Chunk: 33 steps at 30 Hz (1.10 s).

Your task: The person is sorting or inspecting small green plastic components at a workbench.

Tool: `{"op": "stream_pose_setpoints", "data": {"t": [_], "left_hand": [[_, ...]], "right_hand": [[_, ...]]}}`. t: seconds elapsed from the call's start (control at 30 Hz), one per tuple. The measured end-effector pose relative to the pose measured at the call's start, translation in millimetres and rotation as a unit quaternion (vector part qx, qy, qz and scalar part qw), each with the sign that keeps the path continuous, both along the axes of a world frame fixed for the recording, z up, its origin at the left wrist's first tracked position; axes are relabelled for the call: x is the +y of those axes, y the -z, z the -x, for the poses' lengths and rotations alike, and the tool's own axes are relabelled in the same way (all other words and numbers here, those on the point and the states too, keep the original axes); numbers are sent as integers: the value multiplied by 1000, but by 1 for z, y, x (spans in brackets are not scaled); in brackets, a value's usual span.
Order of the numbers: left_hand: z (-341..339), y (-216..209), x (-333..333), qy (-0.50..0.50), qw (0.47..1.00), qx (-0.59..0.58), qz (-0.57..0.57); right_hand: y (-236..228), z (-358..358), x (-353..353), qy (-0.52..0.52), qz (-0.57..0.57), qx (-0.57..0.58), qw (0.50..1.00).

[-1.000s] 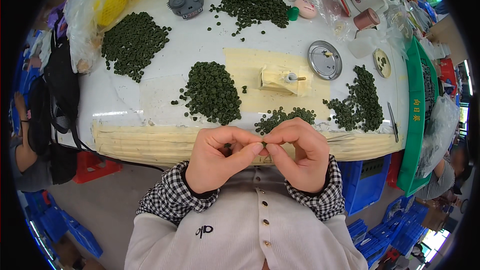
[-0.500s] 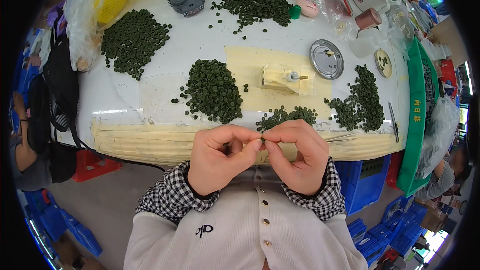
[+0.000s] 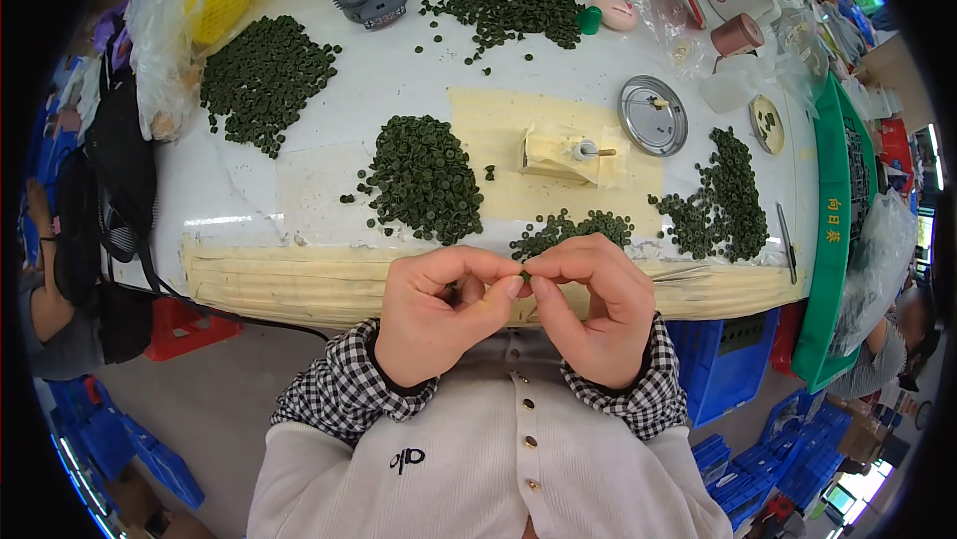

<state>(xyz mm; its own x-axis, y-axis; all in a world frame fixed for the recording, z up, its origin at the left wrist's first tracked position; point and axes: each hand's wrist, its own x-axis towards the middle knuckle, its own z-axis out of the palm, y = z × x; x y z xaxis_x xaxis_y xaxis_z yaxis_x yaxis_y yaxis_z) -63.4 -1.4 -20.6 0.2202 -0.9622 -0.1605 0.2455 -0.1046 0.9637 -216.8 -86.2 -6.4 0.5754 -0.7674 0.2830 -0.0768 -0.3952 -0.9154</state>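
The left hand (image 3: 431,318) and right hand (image 3: 603,312) pinched a small green part (image 3: 525,277) between their fingertips, above the near edge of the worktop (image 3: 354,80); it was probably light, stiff and easily dropped, best gripped by its sides.

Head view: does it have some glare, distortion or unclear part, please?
Head view: fisheye distortion bows the cream-covered table edge; head view: white glare streaks the tabletop at left; head view: the green piece pinched between left hand and right hand is too small for detail.
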Motion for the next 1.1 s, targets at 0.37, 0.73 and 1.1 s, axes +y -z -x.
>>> {"op": "stream_pose_setpoints", "data": {"t": [0.37, 0.73, 1.1], "left_hand": [[-1, 1, 0, 2, 1000, -3, 2], [-37, -6, 4, -99, 946, 302, -61], [-31, -10, 8, -108, 923, 369, -33]], "right_hand": [[0, 1, -2, -15, -30, -9, 999], [-4, 10, -19, 18, 174, 165, 971], [7, -12, -14, -19, 299, 252, 920]]}}
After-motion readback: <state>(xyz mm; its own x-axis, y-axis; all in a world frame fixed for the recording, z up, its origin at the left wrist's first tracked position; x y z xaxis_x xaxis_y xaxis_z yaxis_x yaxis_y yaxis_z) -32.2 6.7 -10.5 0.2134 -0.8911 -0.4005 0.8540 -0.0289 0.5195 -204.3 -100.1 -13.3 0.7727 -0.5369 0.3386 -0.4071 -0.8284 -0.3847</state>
